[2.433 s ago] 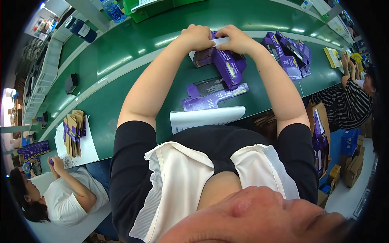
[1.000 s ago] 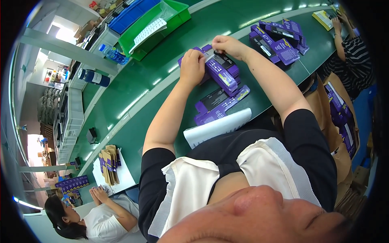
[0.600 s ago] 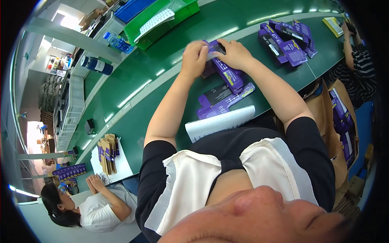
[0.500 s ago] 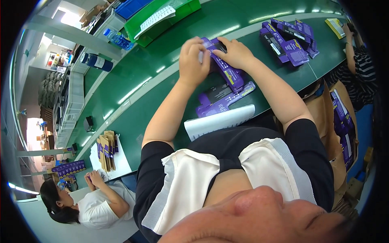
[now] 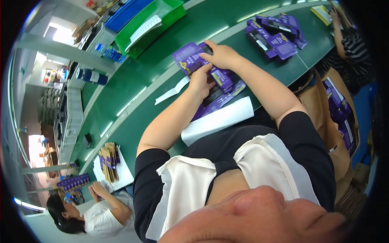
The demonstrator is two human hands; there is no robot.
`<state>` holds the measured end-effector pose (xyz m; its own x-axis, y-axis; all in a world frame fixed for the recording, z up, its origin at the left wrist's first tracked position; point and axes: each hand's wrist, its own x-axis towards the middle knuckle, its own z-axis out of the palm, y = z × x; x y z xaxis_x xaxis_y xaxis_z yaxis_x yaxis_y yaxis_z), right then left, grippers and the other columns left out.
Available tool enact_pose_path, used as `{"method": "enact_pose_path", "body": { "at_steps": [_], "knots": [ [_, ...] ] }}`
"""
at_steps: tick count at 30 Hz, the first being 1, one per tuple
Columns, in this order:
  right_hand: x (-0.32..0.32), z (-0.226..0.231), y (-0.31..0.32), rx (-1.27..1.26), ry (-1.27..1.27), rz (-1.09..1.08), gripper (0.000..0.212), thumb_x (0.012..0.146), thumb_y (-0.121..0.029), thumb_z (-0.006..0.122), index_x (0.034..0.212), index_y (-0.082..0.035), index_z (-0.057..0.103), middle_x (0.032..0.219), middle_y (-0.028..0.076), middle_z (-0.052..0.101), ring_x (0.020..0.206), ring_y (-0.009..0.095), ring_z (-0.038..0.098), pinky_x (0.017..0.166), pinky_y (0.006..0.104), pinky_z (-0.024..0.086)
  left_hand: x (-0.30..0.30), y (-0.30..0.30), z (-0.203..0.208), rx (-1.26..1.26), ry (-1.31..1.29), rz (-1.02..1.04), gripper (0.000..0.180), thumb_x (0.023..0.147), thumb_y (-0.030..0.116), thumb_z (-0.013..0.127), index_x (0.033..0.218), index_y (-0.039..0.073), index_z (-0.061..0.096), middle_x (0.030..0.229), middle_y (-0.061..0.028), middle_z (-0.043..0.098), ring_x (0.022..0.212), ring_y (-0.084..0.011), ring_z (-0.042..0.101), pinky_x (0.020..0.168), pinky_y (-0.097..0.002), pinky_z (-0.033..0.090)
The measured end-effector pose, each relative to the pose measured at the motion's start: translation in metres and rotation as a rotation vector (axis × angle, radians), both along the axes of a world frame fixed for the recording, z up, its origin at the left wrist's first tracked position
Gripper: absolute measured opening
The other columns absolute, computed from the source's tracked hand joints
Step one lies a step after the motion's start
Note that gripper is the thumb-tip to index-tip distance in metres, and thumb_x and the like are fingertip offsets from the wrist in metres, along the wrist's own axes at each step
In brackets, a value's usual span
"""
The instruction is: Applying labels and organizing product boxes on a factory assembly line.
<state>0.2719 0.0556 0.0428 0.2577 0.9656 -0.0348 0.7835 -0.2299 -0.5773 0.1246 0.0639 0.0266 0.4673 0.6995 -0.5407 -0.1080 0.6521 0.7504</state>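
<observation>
A purple folding carton (image 5: 187, 56) lies at a slant before me, its broad panel spread toward the far left. My right hand (image 5: 222, 56) grips the carton's far end, with thumb and fingers on either side. Bent over the carton's near left side, my left hand (image 5: 199, 84) has its fingers on it; some fingertips are hidden. Another part of purple packaging (image 5: 221, 82) sits under the hands, over a flat purple carton (image 5: 216, 104). A thin white strip (image 5: 172, 91) rests on the green table left of my left hand. White paper (image 5: 219, 119) lies near my body.
Several purple cartons (image 5: 270, 38) are piled at the right. A green bin (image 5: 170, 15) stands at the far left, near a water bottle (image 5: 110, 52) and a dark bottle (image 5: 91, 76). Paper bags (image 5: 324, 117) are at lower right. A co-worker (image 5: 106, 212) sits at left, another person (image 5: 350, 48) at far right.
My left hand has come down from the carton's far end to its near left side. The carton's panel now spreads leftward, and the white strip now lies on the table.
</observation>
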Motion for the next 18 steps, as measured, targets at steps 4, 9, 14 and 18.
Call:
{"method": "enact_pose_path", "body": {
  "at_steps": [4, 9, 14, 18],
  "knots": [
    [0.005, -0.003, 0.000, 0.015, 0.100, -0.007, 0.068, 0.095, -0.047, 0.045, 0.150, -0.008, 0.037, 0.131, 0.021, 0.062, 0.114, 0.039, 0.063, 0.096, 0.0427, 0.050, 0.010, 0.008, 0.011, -0.027, 0.073, 0.050, 0.038, 0.093, 0.018, 0.061, 0.121, -0.006, 0.055, 0.111, -0.0186, 0.063, 0.101, -0.0270, 0.063, 0.098, -0.0407, 0.047],
    [0.010, -0.014, 0.002, 0.051, 0.230, -0.072, 0.063, 0.098, -0.041, 0.041, 0.151, -0.009, 0.035, 0.135, 0.022, 0.059, 0.118, 0.040, 0.059, 0.100, 0.0430, 0.047, 0.016, 0.009, 0.016, 0.012, 0.130, 0.019, 0.034, 0.092, 0.015, 0.061, 0.119, -0.005, 0.057, 0.102, -0.0169, 0.067, 0.090, -0.0247, 0.067, 0.089, -0.0409, 0.053],
    [0.019, -0.027, 0.003, 0.136, 0.371, -0.202, 0.059, 0.100, -0.038, 0.039, 0.152, -0.010, 0.034, 0.139, 0.023, 0.055, 0.122, 0.039, 0.057, 0.102, 0.0423, 0.045, 0.029, 0.010, 0.013, 0.080, 0.071, -0.054, 0.034, 0.092, 0.015, 0.062, 0.118, -0.006, 0.058, 0.097, -0.0161, 0.070, 0.081, -0.0252, 0.071, 0.072, -0.0360, 0.059],
    [0.025, -0.038, 0.004, 0.215, 0.402, -0.254, 0.063, 0.098, -0.039, 0.041, 0.151, -0.005, 0.034, 0.135, 0.025, 0.057, 0.122, 0.040, 0.057, 0.103, 0.0434, 0.044, 0.035, 0.020, -0.002, 0.074, -0.016, -0.078, 0.036, 0.091, 0.016, 0.062, 0.119, -0.006, 0.059, 0.095, -0.0158, 0.072, 0.075, -0.0259, 0.072, 0.060, -0.0323, 0.059]
  ]
}}
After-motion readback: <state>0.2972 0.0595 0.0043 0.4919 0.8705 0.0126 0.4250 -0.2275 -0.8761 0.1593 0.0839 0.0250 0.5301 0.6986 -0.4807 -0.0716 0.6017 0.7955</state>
